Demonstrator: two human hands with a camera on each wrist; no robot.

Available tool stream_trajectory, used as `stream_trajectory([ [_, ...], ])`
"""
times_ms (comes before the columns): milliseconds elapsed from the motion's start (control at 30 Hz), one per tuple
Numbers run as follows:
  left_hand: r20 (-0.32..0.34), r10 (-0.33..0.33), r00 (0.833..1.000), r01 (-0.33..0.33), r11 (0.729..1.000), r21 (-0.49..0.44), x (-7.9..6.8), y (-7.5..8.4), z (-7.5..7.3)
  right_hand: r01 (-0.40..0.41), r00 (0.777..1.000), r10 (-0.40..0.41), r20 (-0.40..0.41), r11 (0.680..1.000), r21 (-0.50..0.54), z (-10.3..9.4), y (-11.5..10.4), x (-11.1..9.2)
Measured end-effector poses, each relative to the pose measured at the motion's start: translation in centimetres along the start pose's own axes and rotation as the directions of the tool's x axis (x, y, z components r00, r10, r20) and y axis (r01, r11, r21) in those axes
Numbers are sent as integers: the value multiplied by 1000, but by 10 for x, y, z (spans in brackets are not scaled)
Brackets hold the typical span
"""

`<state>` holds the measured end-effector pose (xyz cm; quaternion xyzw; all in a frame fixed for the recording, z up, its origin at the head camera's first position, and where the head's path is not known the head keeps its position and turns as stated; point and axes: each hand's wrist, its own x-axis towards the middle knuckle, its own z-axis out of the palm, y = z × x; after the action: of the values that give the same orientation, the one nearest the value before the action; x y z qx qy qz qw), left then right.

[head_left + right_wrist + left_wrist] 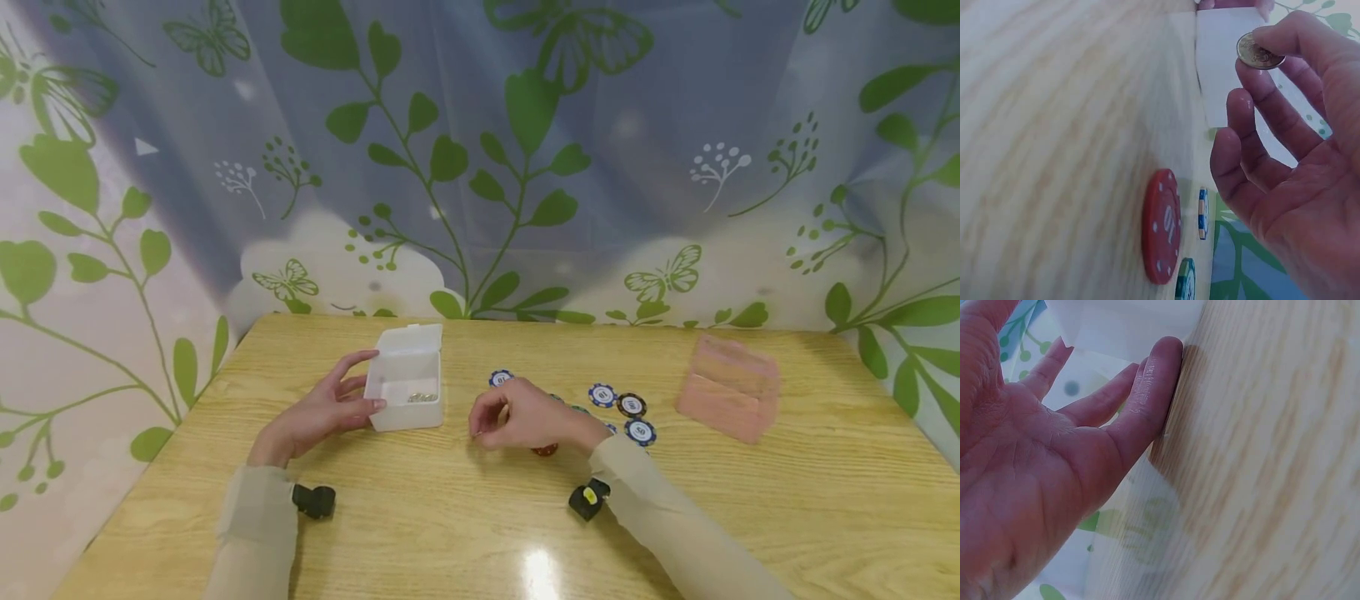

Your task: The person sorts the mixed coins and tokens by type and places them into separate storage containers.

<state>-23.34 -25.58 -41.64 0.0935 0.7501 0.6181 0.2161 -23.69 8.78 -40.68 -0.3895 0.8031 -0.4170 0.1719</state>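
On my head feed the largest thing is the curtain [645,183], printed with green leaves and butterflies, hanging behind the wooden table [420,533]. Two pale sleeves [667,517] reach in from the near edge, with a small black camera [315,501] at each wrist.

I see the left hand [322,408] spread across the left side of the white box [408,418], thumb on its near side and index finger by the far corner, holding it. The right hand [525,412] hovers to the right of the box, well apart from it; its thumb and index finger meet in a pinch while the others curl loosely.

The box sits left of the table's middle, its lid [408,337] raised at the back. Far to the right I have a pink piece [727,387] lying flat.

Chips lie around and beyond the right wrist: blue ones [602,394], a black one [632,405] marked 100, and, on my right wrist feed, a red one [1162,226] and a green one [1186,281].

Smallest are the coins: several gold ones [422,398] inside the box, and the single coin [1261,52] that the right hand pinches, above the table.
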Motion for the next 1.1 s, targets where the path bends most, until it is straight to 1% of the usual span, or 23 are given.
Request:
stream_trajectory([
  [267, 3, 5, 1000, -5, 1000, -6, 0, 0, 0, 1, 996, 1, -86, 1000, 19, -2, 5, -2],
  [400, 0, -3, 1000, 3, 1000, -2, 1, -1, 0, -21, 992, 24, -127, 999, 27, -3, 5, -2],
  [500, -2, -7, 1000, 7, 1000, 5, 1, -2, -1, -53, 984, 60, -166, 997, 48, -4, 5, -3],
  [633, -1, -8, 1000, 8, 1000, 11, 1, -2, -1, -90, 968, 108, -226, 992, 88, -4, 6, -1],
  [700, 0, -6, 1000, 6, 1000, 10, 1, -2, -1, -95, 960, 118, -253, 990, 100, -4, 6, 0],
  [900, -1, -5, 1000, 5, 1000, 8, 1, -2, -1, -88, 947, 111, -301, 992, 90, -5, 8, 2],
  [1000, -1, -6, 1000, 6, 1000, 6, 1, -2, -1, -68, 945, 91, -314, 994, 82, -4, 8, 3],
  [1100, -1, -9, 1000, 9, 1000, 3, 2, -1, -1, -48, 942, 79, -326, 994, 102, -4, 7, 5],
])
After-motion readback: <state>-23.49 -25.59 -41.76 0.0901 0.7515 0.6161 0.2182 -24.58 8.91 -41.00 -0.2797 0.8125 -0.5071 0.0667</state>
